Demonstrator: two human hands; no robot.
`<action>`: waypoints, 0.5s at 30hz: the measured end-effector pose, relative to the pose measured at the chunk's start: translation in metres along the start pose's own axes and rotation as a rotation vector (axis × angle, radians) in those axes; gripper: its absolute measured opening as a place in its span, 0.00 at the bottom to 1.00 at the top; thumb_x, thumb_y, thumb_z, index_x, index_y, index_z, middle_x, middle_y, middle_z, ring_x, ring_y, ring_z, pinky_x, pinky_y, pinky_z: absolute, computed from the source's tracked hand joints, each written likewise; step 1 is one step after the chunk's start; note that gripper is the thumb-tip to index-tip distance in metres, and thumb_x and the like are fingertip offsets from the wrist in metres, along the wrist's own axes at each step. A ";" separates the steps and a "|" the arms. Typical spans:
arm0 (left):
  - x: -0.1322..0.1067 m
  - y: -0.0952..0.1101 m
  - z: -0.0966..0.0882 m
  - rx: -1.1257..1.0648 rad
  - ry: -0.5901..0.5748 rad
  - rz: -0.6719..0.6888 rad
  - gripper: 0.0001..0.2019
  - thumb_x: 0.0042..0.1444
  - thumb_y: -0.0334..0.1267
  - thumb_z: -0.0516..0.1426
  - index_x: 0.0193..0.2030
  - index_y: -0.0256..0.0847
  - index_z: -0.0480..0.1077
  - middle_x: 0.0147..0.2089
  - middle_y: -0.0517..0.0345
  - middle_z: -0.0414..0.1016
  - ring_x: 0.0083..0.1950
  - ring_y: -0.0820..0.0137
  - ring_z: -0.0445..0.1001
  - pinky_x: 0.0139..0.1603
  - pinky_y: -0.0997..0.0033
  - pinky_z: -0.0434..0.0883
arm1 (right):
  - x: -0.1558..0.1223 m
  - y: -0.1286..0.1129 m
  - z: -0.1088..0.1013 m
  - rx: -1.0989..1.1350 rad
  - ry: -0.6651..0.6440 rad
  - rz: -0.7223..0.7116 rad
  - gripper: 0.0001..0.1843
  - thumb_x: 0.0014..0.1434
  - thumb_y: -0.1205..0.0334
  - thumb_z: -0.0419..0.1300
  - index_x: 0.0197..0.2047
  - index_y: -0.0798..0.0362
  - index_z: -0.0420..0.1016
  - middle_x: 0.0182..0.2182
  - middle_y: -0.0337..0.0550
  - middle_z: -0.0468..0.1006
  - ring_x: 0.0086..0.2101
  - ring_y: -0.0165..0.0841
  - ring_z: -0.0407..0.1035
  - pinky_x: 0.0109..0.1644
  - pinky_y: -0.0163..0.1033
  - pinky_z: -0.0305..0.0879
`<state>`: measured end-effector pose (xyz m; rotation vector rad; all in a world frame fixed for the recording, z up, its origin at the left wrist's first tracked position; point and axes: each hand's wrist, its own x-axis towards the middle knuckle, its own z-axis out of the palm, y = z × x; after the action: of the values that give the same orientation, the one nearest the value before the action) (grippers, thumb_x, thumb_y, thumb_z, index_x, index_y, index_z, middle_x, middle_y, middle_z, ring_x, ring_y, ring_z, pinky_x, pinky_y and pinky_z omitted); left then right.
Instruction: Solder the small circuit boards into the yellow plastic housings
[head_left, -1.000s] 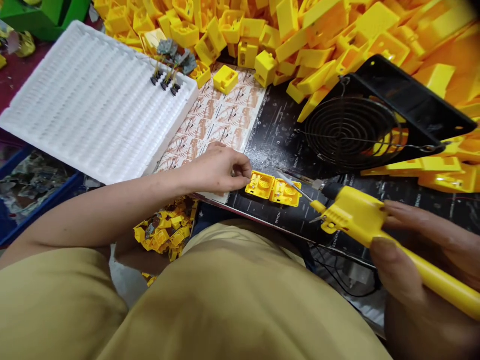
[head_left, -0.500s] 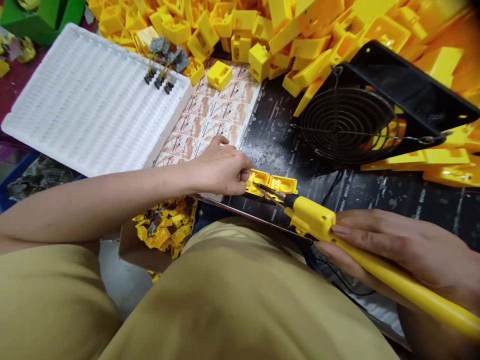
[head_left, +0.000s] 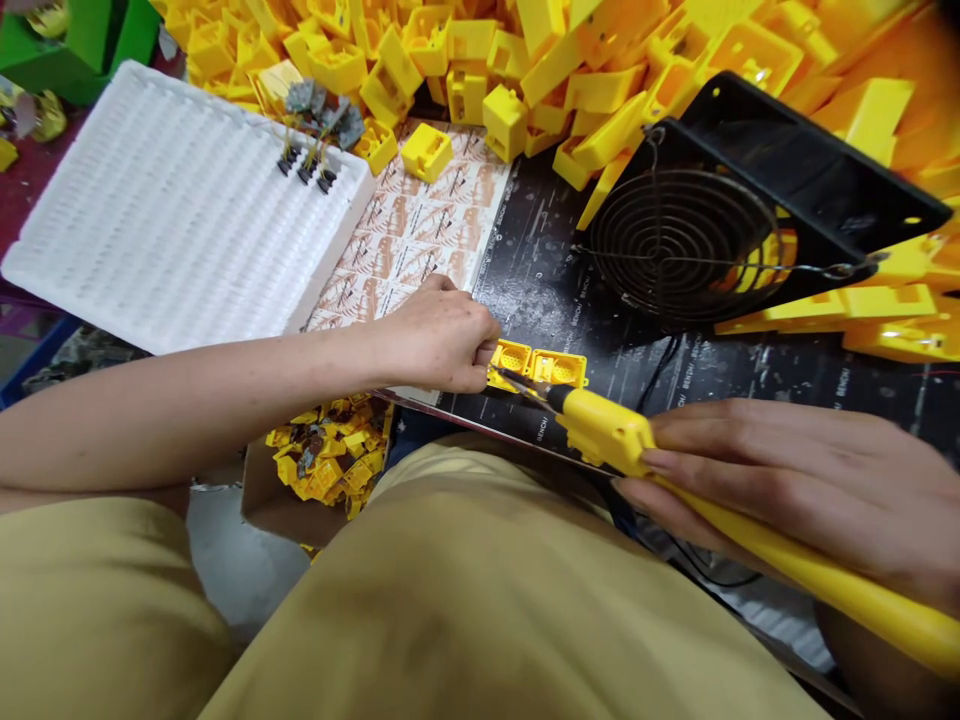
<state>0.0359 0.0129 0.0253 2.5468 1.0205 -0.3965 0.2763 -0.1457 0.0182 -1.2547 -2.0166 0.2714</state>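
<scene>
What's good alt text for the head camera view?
The right hand aims a yellow soldering iron at the left of two open yellow housings, close to the left hand. A black fan and a heap of yellow plastic parts lie beyond.

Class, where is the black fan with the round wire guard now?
In the head view, the fan sits at upper right on the black benchtop, beside the heaped yellow plastic casings and beyond the person's right hand.

A black fan (head_left: 795, 165) sits on the right. A white foam tray (head_left: 172, 220) lies on the left, near a green box (head_left: 49, 70) and a blue bin (head_left: 37, 357).
</scene>
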 end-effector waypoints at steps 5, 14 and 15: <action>0.002 0.000 -0.001 0.027 -0.013 0.003 0.03 0.44 0.35 0.56 0.24 0.41 0.71 0.24 0.62 0.73 0.32 0.68 0.70 0.53 0.58 0.60 | 0.002 0.013 -0.002 0.010 -0.021 -0.008 0.13 0.58 0.47 0.64 0.38 0.48 0.73 0.30 0.42 0.77 0.33 0.30 0.74 0.36 0.36 0.73; 0.000 0.005 -0.004 0.115 -0.048 -0.009 0.06 0.48 0.37 0.56 0.28 0.41 0.74 0.29 0.59 0.76 0.38 0.65 0.72 0.52 0.59 0.62 | 0.032 0.021 0.000 0.057 -0.121 -0.140 0.05 0.64 0.58 0.60 0.38 0.49 0.70 0.30 0.39 0.76 0.32 0.25 0.72 0.37 0.32 0.71; 0.000 0.007 -0.003 0.121 -0.045 -0.010 0.06 0.48 0.37 0.56 0.28 0.41 0.74 0.29 0.59 0.76 0.39 0.64 0.73 0.52 0.59 0.63 | 0.032 0.023 0.001 0.084 -0.107 -0.150 0.05 0.62 0.60 0.62 0.40 0.50 0.71 0.31 0.40 0.77 0.32 0.26 0.73 0.35 0.32 0.72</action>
<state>0.0411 0.0101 0.0295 2.6272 1.0221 -0.5313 0.2839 -0.1069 0.0206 -1.0515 -2.1552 0.3538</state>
